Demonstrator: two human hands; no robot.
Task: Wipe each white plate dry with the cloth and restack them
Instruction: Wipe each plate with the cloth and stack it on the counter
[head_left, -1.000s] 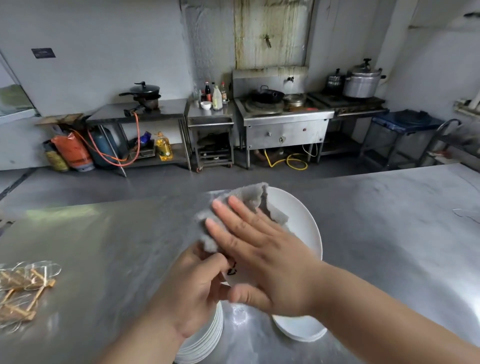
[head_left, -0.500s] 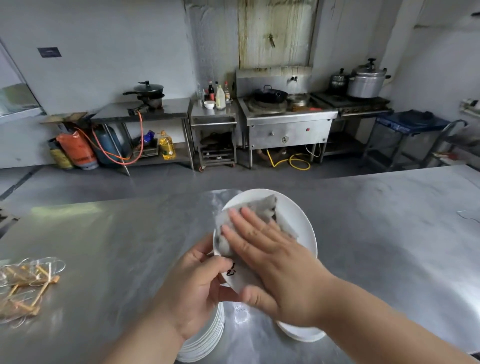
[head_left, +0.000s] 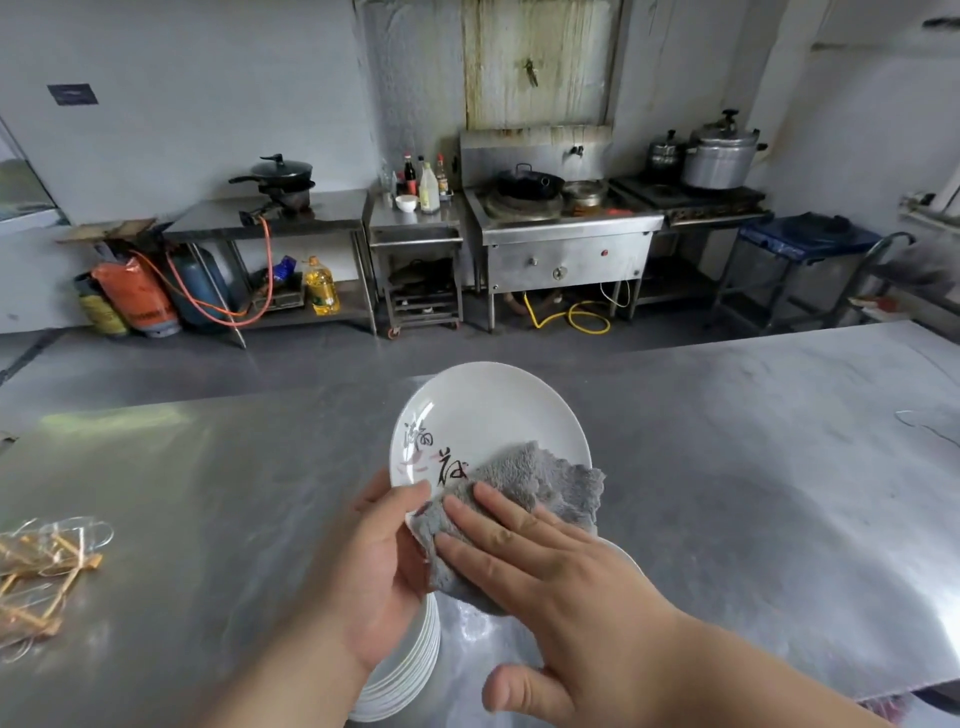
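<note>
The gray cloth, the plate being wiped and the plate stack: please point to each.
gray cloth (head_left: 540, 478), head view, its fluffy upper part
plate being wiped (head_left: 493, 410), head view, its bare white centre
plate stack (head_left: 415, 670), head view, the stacked rims

**Open steel on both sides, tight close in**

The table (head_left: 727, 467) shows wide bare steel right of the hands. It is bare to the left too, as far as a bundle of wooden sticks (head_left: 47, 571) in clear wrap at the left edge. Close in, the stack of plates (head_left: 410, 670) sits under the left hand (head_left: 379, 566), and 1 lone plate (head_left: 621, 553) lies near it under the right hand (head_left: 561, 587). The tilted plate (head_left: 493, 410) and cloth (head_left: 540, 483) fill the space above both. A thin wire (head_left: 924, 423) lies far right.
</note>
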